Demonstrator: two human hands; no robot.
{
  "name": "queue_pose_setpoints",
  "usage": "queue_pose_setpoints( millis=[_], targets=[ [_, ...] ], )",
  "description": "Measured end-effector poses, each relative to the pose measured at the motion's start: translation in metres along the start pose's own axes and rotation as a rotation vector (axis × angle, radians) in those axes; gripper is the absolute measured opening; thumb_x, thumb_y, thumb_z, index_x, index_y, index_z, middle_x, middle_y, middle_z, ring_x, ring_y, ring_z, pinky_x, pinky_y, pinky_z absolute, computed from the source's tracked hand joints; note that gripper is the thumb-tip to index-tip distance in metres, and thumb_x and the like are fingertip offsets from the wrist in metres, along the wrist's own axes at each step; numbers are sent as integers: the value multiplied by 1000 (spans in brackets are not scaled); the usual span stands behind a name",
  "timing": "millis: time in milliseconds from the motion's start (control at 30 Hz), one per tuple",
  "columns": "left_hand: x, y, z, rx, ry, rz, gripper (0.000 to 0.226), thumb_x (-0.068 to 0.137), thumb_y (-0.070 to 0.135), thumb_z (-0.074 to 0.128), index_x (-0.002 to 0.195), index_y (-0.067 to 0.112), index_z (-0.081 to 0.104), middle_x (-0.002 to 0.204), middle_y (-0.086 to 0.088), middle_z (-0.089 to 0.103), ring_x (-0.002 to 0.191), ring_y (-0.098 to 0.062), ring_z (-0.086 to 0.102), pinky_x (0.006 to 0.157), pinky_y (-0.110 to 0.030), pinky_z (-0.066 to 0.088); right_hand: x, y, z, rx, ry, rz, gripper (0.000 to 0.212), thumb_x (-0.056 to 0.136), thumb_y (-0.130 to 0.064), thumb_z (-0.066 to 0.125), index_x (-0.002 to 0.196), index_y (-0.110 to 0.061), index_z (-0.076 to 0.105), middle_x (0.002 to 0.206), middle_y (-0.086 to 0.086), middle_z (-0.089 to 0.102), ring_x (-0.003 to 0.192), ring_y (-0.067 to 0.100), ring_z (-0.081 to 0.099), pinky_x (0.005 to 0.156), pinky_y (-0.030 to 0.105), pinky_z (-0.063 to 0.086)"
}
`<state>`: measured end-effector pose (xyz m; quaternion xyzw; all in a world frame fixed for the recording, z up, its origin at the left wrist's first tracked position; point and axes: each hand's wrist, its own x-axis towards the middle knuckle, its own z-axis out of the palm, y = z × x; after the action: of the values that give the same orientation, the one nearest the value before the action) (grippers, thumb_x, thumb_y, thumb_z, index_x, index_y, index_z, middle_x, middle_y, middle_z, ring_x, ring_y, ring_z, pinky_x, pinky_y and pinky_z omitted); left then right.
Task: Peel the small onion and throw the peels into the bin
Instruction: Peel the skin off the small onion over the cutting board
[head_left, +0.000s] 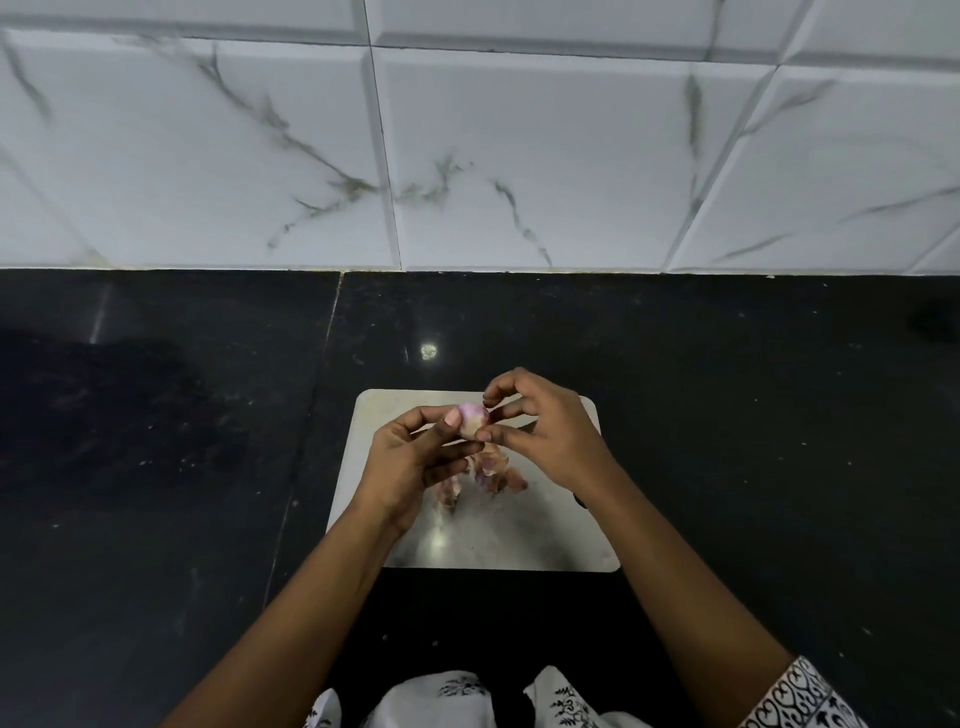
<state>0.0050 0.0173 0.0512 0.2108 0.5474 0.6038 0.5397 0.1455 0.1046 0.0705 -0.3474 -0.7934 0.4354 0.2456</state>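
Head camera looks steeply down, seemingly close, at counter (156, 415).

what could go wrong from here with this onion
The small pink-and-white onion is pinched only by fingertips of the left hand and right hand; it could slip and roll off the flat steel board onto the black counter. The loose papery peels on the board could scatter when gathered; no bin is in view.

No readable text, labels or numbers anywhere.
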Motion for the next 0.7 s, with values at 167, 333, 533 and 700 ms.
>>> queue_pose_setpoints(
  millis=[167, 333, 533, 700],
  targets=[
    [-1, 0, 1, -28, -19, 19, 32, 82, 19, 64, 112, 8, 63, 99, -9, 75, 96, -22, 71, 69, -27, 56, -3, -13, 4, -87, 175, 113, 21, 76, -35, 71, 92, -21, 71, 82, -12, 66, 77, 0, 61, 65, 11, 48],
    [0, 0, 3, -88, 10, 51, 34, 76, 17, 67, 109, 6, 62, 100, -11, 74, 96, -25, 71, 67, -26, 56, -1, -20, 1, -165, 157, 103, 17, 81, -22, 70, 97, -19, 72, 89, -4, 72, 75, 0, 62, 67, 9, 48],
    [0, 1, 5, -63, 3, 104, 26, 70, 18, 69, 96, 12, 65, 93, -8, 76, 90, -22, 72, 65, -23, 55, -2, -27, 2, -338, 115, 51, 21, 84, -23, 65, 104, -15, 70, 95, 1, 72, 80, 6, 62, 70, 12, 48],
    [0, -1, 3, -52, 0, 148, 20, 72, 15, 68, 91, 10, 66, 86, -6, 76, 84, -21, 73, 64, -22, 55, 1, -29, 5, -427, 73, 19, 23, 86, -27, 63, 102, -12, 69, 93, 5, 71, 83, 12, 63, 77, 27, 54]
  ],
)
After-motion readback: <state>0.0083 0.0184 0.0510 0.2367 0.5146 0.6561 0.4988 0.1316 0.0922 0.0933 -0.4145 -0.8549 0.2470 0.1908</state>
